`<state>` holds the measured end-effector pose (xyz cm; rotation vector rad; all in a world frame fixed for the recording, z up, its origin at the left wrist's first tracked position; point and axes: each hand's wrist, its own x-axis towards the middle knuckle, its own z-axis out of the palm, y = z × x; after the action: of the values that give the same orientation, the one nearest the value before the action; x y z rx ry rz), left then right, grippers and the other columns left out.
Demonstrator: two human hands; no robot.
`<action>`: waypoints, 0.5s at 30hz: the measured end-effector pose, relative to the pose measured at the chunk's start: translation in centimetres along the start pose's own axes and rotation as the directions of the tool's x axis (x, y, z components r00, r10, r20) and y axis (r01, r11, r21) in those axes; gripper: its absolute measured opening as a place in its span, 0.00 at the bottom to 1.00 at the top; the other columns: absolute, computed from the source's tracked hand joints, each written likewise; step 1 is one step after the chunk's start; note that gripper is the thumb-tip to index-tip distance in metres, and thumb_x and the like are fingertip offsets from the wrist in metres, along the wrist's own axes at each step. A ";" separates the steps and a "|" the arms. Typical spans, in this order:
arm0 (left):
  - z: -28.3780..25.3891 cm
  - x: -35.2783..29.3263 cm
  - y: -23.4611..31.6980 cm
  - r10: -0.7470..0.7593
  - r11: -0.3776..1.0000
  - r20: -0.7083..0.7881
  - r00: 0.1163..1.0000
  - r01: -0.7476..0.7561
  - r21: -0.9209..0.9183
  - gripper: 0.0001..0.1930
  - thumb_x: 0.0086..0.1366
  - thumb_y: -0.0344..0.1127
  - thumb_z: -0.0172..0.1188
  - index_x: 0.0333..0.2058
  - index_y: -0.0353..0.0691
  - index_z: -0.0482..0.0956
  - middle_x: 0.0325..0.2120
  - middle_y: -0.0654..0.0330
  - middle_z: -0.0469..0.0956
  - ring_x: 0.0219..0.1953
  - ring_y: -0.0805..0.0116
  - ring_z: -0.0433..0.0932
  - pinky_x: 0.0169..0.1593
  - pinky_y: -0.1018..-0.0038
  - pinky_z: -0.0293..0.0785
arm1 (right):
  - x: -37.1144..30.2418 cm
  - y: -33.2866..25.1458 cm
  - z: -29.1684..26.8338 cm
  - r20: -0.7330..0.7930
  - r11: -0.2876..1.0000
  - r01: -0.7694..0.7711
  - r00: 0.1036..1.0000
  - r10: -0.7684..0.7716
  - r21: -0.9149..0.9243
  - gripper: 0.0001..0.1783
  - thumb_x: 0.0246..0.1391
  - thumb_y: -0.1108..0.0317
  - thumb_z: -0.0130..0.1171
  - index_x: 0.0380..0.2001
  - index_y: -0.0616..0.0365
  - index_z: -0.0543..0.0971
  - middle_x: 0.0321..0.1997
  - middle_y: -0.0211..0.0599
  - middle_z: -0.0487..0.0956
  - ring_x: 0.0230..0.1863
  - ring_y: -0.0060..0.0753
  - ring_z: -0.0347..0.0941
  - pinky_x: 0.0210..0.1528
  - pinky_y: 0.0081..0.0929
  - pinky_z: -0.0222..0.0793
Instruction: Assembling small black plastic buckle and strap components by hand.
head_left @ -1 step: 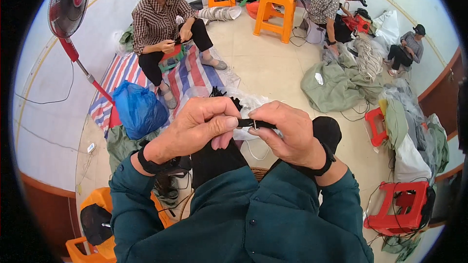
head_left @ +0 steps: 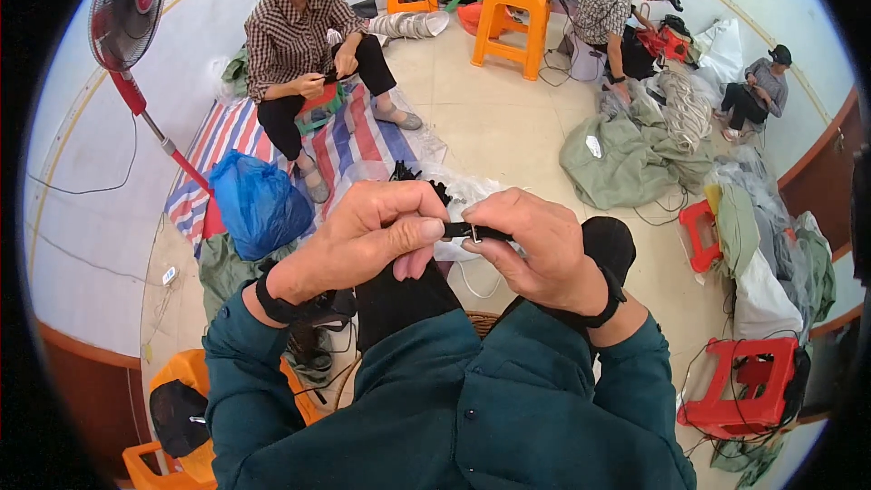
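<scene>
Above my lap, a short black strap (head_left: 458,230) stretches between my two hands. A small silvery metal piece, like a buckle (head_left: 474,232), sits on it near my right fingertips. My left hand (head_left: 376,231) pinches the strap's left end between thumb and forefinger. My right hand (head_left: 531,249) holds the other end, with thumb and forefinger on either side of the metal piece. Much of the strap is hidden within my fingers. Just beyond my hands, a bunch of black strips (head_left: 404,172) lies on clear plastic (head_left: 467,186).
A blue plastic bag (head_left: 259,204) and a standing fan (head_left: 132,14) are on the left. Ahead, a seated person (head_left: 304,45) works by a striped sheet (head_left: 349,145). Green fabric (head_left: 608,163), a red stool (head_left: 739,386) and an orange stool (head_left: 513,23) stand around; more people sit further off.
</scene>
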<state>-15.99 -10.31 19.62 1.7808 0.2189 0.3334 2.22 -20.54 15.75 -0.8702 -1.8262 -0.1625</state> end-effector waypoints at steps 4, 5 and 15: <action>0.2 0.5 1.4 -0.122 0.992 0.068 0.990 0.124 -0.025 0.06 0.62 0.30 0.49 0.30 0.33 0.72 0.15 0.65 0.72 0.18 0.81 0.69 0.22 0.84 0.64 | 0.0 -0.2 -0.2 0.030 0.999 0.023 0.999 -0.022 -0.033 0.20 0.32 0.79 0.65 0.35 0.65 0.74 0.30 0.42 0.76 0.30 0.41 0.73 0.31 0.30 0.70; 0.2 0.8 1.5 -0.128 0.991 0.086 0.988 0.126 0.036 0.05 0.61 0.29 0.50 0.30 0.33 0.72 0.16 0.64 0.72 0.18 0.81 0.70 0.23 0.84 0.65 | 0.0 -0.2 -0.3 0.044 0.998 0.031 0.999 -0.029 -0.048 0.20 0.32 0.79 0.65 0.35 0.64 0.74 0.30 0.42 0.76 0.30 0.41 0.73 0.31 0.30 0.71; 0.3 0.2 0.1 -0.087 0.996 0.156 0.984 0.087 0.012 0.05 0.62 0.28 0.50 0.31 0.31 0.72 0.20 0.61 0.76 0.21 0.77 0.75 0.25 0.82 0.71 | -0.6 -1.1 -0.1 0.061 0.999 -0.048 0.997 0.049 -0.020 0.19 0.33 0.77 0.65 0.34 0.64 0.74 0.29 0.40 0.76 0.29 0.40 0.74 0.30 0.29 0.71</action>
<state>-15.70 -10.52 19.70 1.7871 0.1851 0.1296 1.73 -21.63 15.57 -0.9405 -1.8614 -0.1234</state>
